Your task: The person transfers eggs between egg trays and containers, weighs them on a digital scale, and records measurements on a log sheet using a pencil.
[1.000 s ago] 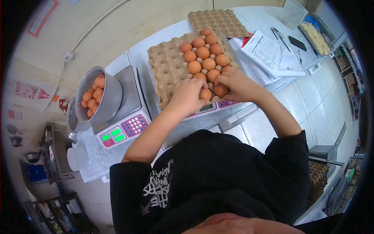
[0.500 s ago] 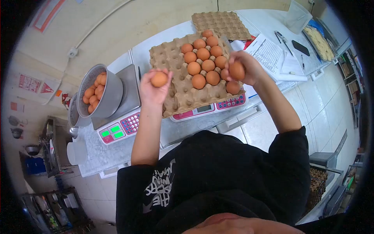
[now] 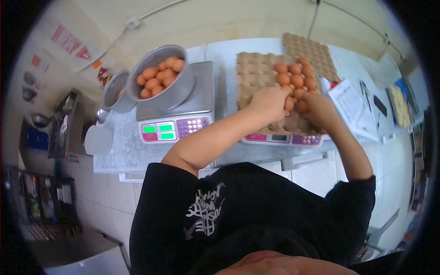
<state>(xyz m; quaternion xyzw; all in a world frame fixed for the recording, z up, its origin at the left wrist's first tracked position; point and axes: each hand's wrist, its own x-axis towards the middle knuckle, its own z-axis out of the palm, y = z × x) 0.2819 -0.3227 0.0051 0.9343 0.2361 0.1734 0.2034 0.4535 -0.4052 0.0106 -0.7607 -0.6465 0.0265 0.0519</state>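
Brown eggs [image 3: 296,81] sit in rows on the right part of a cardboard egg tray [image 3: 250,78], which lies over a weighing scale. Over the tray, my left hand [image 3: 270,103] has its fingers closed against an egg [image 3: 288,104] beside the filled rows. My right hand [image 3: 321,110] reaches in from the other side, its fingers curled round another egg [image 3: 302,107], blurred and partly covered. To the left, a metal pot [image 3: 183,85] tilts on a second scale [image 3: 204,91] and holds several more eggs [image 3: 158,77].
Behind the tray lies another egg tray [image 3: 311,52]. Papers [image 3: 350,107] and a dark phone [image 3: 380,105] are on the right. A smaller metal pot [image 3: 120,98] and a white container [image 3: 98,140] stand at the left end of the table [image 3: 123,160].
My left hand has swung right with its egg, from beside the tray to over it. My right hand has lowered its egg towards the tray's near rows. The view has turned left.
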